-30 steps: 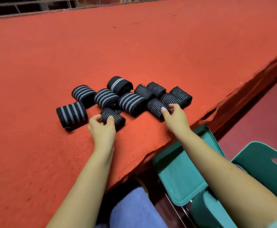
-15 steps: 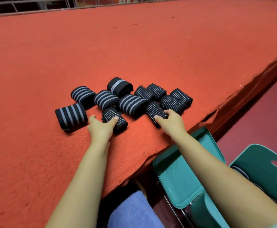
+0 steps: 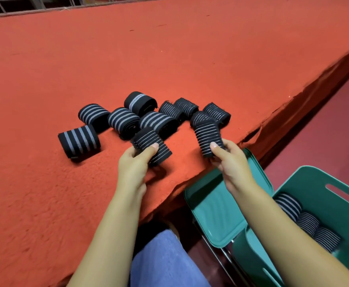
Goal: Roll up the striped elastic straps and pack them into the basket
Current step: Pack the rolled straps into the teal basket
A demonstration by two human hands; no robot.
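Straps: soft, light rolls, likely springing loose unless they are being pinched across the wound layers.
Left hand (image 3: 135, 162): reaching forward, thumb and fingers clasping one thin-striped roll (image 3: 151, 146) just above the red felt table (image 3: 169, 59).
Right hand (image 3: 230, 160): gripping a second roll (image 3: 208, 137) near the table edge.
Remaining rolls (image 3: 126, 119): lying clustered on the felt.
Basket (image 3: 322, 183): sitting lower right, holding packed rolls (image 3: 308, 222).

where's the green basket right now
In the head view the green basket sits at the lower right, below the red table's edge, beside a green chair seat, with rolled straps inside.
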